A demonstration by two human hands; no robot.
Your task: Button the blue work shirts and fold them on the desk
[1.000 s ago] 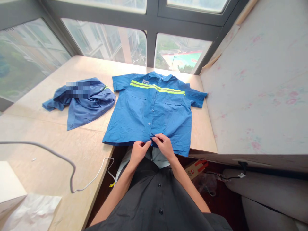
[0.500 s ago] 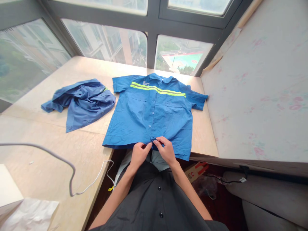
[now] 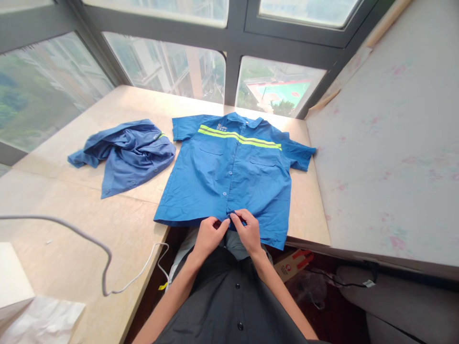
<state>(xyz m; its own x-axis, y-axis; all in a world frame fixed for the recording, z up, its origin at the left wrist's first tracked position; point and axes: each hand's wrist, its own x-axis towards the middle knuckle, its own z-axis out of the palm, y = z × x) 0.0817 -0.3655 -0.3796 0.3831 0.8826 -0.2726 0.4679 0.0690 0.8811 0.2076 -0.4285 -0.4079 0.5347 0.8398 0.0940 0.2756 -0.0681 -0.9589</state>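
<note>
Tabletop (image 3: 53, 191) bears blue shirt (image 3: 204, 177), spread front up, hem (image 3: 179, 219) past near edge, left hand (image 3: 209, 236) and right hand (image 3: 250, 234) at hem middle, fingers (image 3: 223, 226) clamped on fabric, likely working lowest closure, next move calling for aligned front edges.

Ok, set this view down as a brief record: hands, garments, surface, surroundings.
Left hand: thumb and forefinger pinching the blue shirt at its bottom front edge
Right hand: pinching it just beside the left
Blue shirt: spread out front up, collar toward the windows, yellow-green stripes across the chest
Crumpled garment: blue, left of the shirt
Surface: pale tabletop, grey cable at left
Right side: flower-patterned wall
</note>
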